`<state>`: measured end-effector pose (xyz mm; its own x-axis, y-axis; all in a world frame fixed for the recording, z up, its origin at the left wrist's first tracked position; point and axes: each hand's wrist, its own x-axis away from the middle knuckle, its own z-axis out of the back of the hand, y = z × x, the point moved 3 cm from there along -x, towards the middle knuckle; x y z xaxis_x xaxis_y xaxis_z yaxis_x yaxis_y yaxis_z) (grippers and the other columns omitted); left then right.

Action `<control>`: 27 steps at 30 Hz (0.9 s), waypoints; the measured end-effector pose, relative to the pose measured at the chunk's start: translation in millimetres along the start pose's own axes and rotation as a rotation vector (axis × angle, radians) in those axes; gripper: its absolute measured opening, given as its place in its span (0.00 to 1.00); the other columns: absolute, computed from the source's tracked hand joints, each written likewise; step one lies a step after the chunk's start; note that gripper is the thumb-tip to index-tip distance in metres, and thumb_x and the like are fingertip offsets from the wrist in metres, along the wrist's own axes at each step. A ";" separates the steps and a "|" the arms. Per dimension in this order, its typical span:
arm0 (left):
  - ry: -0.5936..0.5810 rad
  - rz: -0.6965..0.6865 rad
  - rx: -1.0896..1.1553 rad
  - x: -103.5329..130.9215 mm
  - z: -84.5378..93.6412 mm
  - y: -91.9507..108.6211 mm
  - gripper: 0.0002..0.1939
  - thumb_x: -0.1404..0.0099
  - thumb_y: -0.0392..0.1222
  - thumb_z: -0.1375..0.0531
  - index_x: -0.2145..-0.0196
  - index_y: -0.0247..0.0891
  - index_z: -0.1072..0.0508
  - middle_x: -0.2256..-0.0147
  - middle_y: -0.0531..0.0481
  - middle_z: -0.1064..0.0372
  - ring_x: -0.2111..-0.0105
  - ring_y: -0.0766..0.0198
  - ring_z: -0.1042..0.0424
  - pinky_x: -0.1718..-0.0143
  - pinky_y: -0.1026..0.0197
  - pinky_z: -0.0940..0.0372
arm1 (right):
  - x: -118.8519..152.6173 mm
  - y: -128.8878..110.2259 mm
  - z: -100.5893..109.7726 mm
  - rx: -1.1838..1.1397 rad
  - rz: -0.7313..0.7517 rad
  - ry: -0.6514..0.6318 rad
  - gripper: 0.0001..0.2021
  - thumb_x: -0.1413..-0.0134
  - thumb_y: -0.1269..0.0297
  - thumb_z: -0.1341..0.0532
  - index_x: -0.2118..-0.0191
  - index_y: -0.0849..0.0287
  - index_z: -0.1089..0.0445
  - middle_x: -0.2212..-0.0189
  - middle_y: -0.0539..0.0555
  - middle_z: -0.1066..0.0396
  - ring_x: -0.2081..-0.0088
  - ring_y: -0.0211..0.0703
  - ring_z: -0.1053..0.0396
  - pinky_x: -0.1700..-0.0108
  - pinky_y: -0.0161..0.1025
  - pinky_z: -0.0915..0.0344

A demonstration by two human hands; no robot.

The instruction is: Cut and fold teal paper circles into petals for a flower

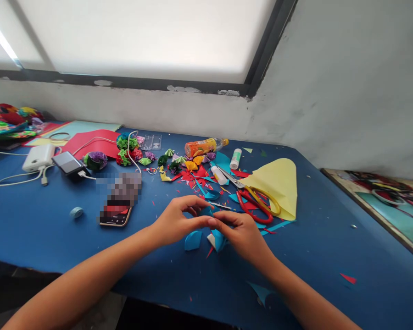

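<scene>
My left hand (184,216) and my right hand (239,229) meet above the blue table, fingertips pinched together on a small piece of blue paper (207,211). Most of that piece is hidden behind my fingers. Below them on the table rest a folded blue paper piece (193,240) and another blue paper piece (219,239) beside a whitish bit. Just beyond my right hand lie scissors (258,201) with red and yellow handles, blades pointing away to the left.
Paper scraps (196,178) surround glue sticks (236,159) and an orange-labelled bottle (206,146). Yellow paper (278,183) lies right. A phone (119,206), a power bank (39,157) with cables, a tape roll (76,212) and paper flowers (127,149) occupy the left.
</scene>
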<state>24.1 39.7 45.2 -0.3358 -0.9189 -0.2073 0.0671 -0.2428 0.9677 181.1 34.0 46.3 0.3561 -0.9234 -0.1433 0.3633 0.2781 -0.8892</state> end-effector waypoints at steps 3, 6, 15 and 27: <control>0.020 -0.085 -0.076 -0.4 0.6 -0.6 0.11 0.42 0.44 0.38 0.66 0.33 0.24 0.70 0.48 0.27 0.71 0.67 0.32 0.69 0.65 0.35 | -0.2 -3.9 0.3 0.067 0.061 -0.004 0.13 0.48 0.54 0.39 0.70 0.57 0.23 0.75 0.51 0.24 0.72 0.44 0.27 0.70 0.35 0.32; 0.046 -0.134 -0.103 -0.9 0.7 -1.9 0.09 0.40 0.42 0.39 0.68 0.34 0.24 0.71 0.47 0.27 0.71 0.67 0.31 0.69 0.65 0.35 | -0.4 -6.3 2.0 0.082 0.104 0.061 0.10 0.47 0.58 0.39 0.68 0.55 0.23 0.71 0.51 0.23 0.69 0.45 0.25 0.66 0.37 0.30; 0.089 -0.094 -0.179 0.4 0.8 1.5 0.08 0.40 0.42 0.40 0.67 0.34 0.24 0.71 0.48 0.25 0.71 0.66 0.28 0.70 0.66 0.33 | 1.9 -8.4 8.6 0.096 0.163 0.215 0.09 0.49 0.58 0.38 0.67 0.57 0.24 0.72 0.52 0.23 0.71 0.44 0.26 0.68 0.37 0.28; 0.156 -0.375 -0.247 3.0 2.2 -2.5 0.08 0.39 0.40 0.40 0.70 0.35 0.21 0.71 0.45 0.23 0.73 0.64 0.25 0.70 0.64 0.31 | -2.4 3.8 8.9 -0.057 0.072 0.166 0.08 0.55 0.61 0.36 0.67 0.57 0.23 0.72 0.52 0.23 0.69 0.46 0.25 0.66 0.40 0.27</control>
<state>20.8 38.2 42.5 -0.2359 -0.7845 -0.5735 0.1959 -0.6165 0.7626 189.3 39.7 47.1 0.2307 -0.9338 -0.2735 0.2907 0.3344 -0.8965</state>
